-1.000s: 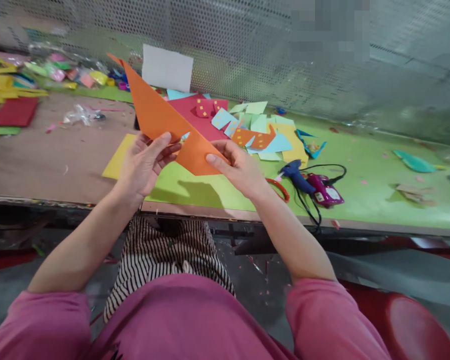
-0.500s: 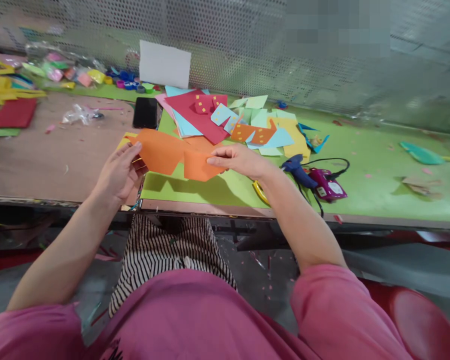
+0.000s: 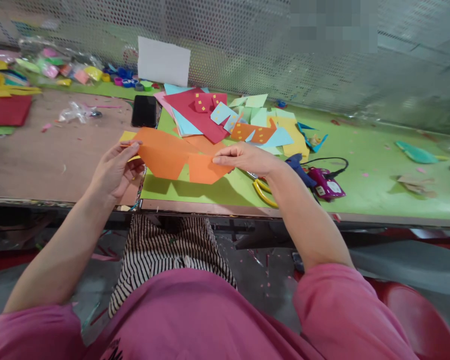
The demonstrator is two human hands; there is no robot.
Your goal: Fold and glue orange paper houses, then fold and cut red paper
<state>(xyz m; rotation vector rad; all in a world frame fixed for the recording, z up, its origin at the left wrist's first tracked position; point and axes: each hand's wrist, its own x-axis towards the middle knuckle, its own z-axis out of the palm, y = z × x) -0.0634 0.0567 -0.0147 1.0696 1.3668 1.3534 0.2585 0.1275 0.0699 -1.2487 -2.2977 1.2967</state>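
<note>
Between my hands an orange paper piece (image 3: 165,159) is held up above the green tabletop, with a gap cut into its lower edge near the middle. My left hand (image 3: 116,169) pinches its left end between thumb and fingers. At the right end, my right hand (image 3: 247,159) grips the same paper, thumb in front. Below the right forearm lie yellow-handled scissors (image 3: 264,194), partly hidden by the arm. Just behind the held paper another orange sheet (image 3: 206,145) lies on the table, and a bit of yellow paper (image 3: 128,136) shows beside the left fingers.
Behind sit a red sheet (image 3: 195,112), an orange strip with yellow squares (image 3: 253,133) and several coloured pieces. A black phone (image 3: 144,111) lies left of them. Rightward are a blue glue gun (image 3: 298,167) and a purple box (image 3: 326,183) with a cord. A white card (image 3: 163,61) leans behind.
The right end of the orange paper has shifted slightly right and down with my right hand, and the paper looks more stretched out. More of the scissors now shows.
</note>
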